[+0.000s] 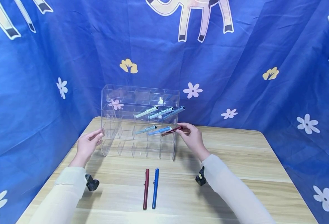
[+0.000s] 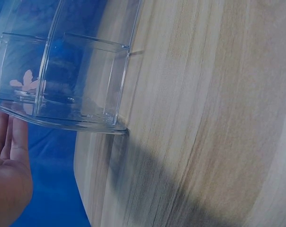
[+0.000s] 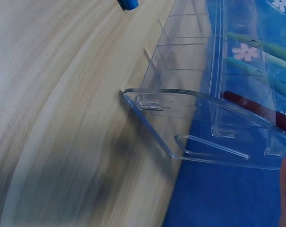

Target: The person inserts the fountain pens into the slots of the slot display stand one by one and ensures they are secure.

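- Pen rack (image 1: pixel 140 152) of clear plastic stands upright on the wooden tabletop (image 1: pixel 231 174), in front of a blue patterned cloth (image 1: pixel 223 74), its open cells facing the person
- Left grip (image 1: pixel 88 144) pinches the rack's left side edge, thumb and fingers on either side of it, probably to keep so light a frame from sliding or tipping
- Right grip (image 1: pixel 191 137) is at the opposite side and appears to pinch the cap end of the maroon pen (image 1: pixel 167 133), likely because that end juts out while the rest lies in its cell; the fingertips are partly hidden, so how firm the hold is I cannot tell
- Upper row of pens in the rack: pale green pen (image 1: pixel 146 112), light blue pen (image 1: pixel 160 113) and slate blue pen (image 1: pixel 173 113), side by side, one to a column
- Row below: teal pen (image 1: pixel 145 130), bright blue pen (image 1: pixel 159 131) and the maroon one, all slanting with raised cap ends, presumably as the tilted cells guide them
- Outside the rack, the loose red pen (image 1: pixel 146 189) and loose blue pen (image 1: pixel 155 189) lie near each other but apart on the tabletop, seemingly within easy reach
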Demonstrator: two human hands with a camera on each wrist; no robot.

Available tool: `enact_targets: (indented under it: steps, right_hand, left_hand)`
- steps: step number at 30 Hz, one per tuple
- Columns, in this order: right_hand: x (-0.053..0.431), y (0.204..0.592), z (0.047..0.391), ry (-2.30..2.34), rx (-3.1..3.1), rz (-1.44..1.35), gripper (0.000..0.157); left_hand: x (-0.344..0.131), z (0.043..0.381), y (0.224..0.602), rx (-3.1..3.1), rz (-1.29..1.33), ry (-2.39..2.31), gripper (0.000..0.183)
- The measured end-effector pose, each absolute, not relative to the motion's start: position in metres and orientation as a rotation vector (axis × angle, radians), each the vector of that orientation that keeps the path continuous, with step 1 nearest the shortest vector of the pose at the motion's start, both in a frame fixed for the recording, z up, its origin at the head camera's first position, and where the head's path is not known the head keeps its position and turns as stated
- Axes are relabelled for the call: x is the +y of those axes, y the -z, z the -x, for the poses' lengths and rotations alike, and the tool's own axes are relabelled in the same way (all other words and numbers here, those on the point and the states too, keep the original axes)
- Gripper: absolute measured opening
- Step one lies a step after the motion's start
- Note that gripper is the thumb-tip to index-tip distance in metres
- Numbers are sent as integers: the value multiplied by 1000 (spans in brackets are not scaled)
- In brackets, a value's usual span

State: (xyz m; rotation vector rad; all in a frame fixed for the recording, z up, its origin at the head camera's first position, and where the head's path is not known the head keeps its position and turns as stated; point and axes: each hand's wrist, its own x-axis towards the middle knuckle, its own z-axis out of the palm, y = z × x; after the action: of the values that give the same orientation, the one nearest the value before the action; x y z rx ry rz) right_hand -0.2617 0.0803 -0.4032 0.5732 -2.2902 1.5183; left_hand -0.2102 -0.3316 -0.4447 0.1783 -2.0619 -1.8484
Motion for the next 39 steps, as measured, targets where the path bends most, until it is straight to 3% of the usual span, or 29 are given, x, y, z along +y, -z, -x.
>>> enact_targets:
  steps: [18, 31, 39]
  right_hand:
    - [76, 402, 259, -1515, -2295, -531, 23]
    - [82, 409, 257, -1636, -2260, -505, 43]
    - [98, 428, 252, -1735, -2301, -349, 52]
  left_hand:
    - [-332, 209, 445, -2082, -214, 1839, 45]
    - [-334, 211, 448, -2073, -223, 1850, 45]
    - [-332, 210, 445, -2094, -209, 1833, 49]
